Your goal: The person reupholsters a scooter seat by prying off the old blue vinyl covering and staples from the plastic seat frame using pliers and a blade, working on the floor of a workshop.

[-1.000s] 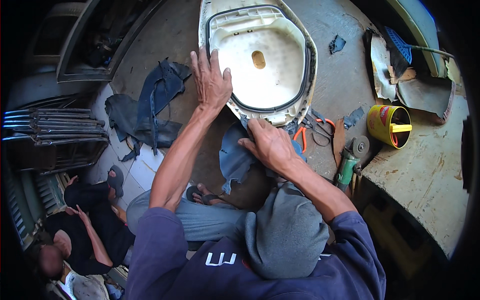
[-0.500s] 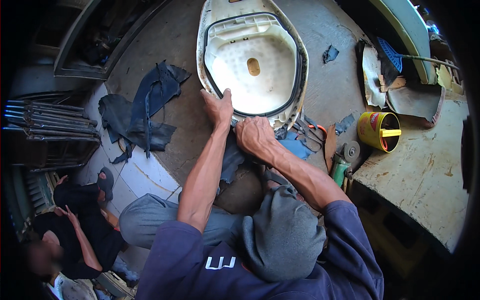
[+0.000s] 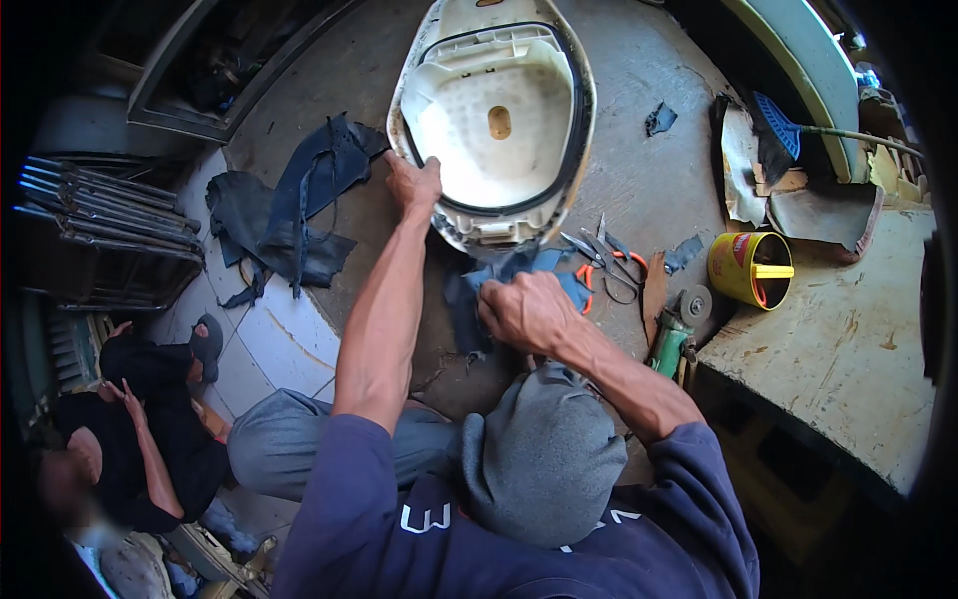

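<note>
A white plastic seat base point(image 3: 469, 160) with a black rubber seal lies on the floor ahead of me, its edge grimy. My left hand point(image 3: 414, 182) is closed on its left rim. Below the base's near end, my right hand point(image 3: 529, 311) is clenched on torn dark blue-grey covering point(image 3: 509, 270), which reaches up toward that edge; whether it is still attached I cannot tell. Scissors point(image 3: 597, 250) and an orange-handled tool point(image 3: 624, 255) lie just right of the base. More torn dark covering point(image 3: 309, 200) is heaped to its left.
Rightward are an angle grinder point(image 3: 679, 334), a yellow can point(image 3: 748, 280), a blue rake-like plastic head point(image 3: 778, 125), scrap sheets point(image 3: 818, 210) and a worn board point(image 3: 818, 379). Metal frames point(image 3: 110, 220) stand at left. Another person point(image 3: 140, 429) in dark clothes sits at lower left.
My left hand went from spread fingers to a grip on the rim. The base has shifted slightly left. My right hand has pulled down, away from the base's near edge, with the dark material.
</note>
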`<action>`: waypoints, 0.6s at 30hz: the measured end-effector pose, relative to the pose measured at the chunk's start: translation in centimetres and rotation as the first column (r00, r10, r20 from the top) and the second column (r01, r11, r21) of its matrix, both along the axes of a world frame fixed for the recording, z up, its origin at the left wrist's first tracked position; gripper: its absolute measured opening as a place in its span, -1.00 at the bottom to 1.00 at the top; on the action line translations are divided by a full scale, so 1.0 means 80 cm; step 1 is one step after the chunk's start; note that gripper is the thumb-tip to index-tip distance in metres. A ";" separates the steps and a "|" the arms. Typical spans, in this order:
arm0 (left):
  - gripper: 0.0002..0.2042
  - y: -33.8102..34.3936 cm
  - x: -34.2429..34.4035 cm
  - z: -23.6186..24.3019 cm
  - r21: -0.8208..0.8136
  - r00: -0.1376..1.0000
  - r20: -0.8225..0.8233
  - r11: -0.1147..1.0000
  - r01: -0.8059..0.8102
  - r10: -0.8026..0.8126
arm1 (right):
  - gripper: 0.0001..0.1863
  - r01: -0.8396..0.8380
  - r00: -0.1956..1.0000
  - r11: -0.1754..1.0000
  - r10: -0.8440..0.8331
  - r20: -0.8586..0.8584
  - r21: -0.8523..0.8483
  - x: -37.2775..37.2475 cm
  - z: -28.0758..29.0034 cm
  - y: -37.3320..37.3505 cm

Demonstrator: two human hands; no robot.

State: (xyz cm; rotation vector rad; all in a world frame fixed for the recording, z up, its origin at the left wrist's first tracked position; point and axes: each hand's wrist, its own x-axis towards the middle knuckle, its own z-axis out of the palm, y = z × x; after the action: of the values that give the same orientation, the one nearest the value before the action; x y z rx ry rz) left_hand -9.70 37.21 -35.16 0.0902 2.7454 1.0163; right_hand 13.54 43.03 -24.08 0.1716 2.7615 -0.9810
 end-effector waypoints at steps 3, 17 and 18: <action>-0.33 -0.068 -0.115 0.012 0.011 0.984 -0.146 0.994 0.106 -0.103 | -0.70 0.248 0.969 0.959 -0.248 0.018 -0.138 0.115 -0.016 0.032; -0.46 -0.143 -0.100 -0.018 0.252 0.987 0.112 0.964 0.087 -0.119 | 0.06 0.996 -0.007 -0.076 -0.615 -0.789 0.051 0.151 0.188 0.405; -0.48 -0.157 -0.104 -0.030 0.269 0.990 0.083 0.959 0.090 -0.117 | 0.22 0.955 0.187 -0.076 -0.597 -0.780 0.286 0.122 0.164 0.379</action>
State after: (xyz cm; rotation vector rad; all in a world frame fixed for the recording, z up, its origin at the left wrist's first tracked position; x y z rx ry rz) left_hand -18.04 24.62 -37.58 0.2171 2.4749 1.3143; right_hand 23.27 73.39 -10.95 2.3731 3.0289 0.4327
